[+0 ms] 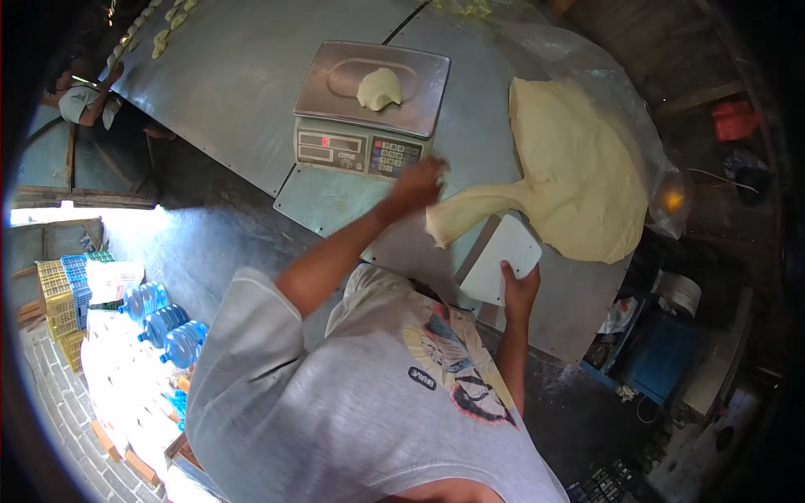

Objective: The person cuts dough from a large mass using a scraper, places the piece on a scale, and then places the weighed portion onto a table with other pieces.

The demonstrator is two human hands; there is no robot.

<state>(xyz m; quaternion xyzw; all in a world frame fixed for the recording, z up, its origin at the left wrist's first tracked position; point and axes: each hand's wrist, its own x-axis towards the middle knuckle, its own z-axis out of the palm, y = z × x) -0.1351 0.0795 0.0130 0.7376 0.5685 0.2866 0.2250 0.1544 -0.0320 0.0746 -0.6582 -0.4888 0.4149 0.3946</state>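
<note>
Beside scale (369,101), left hand (422,180) seemingly pulls dough (579,168); right hand (520,289) holds scraper (503,256).

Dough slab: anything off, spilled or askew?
Nothing spilled. The dough slab lies on plastic sheet, with one tongue stretched out toward the left hand. The right hand holds a white scraper. A small piece sits on the scale.

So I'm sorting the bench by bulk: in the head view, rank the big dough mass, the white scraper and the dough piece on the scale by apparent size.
1. Big dough mass
2. White scraper, held by the right hand
3. Dough piece on the scale
</note>
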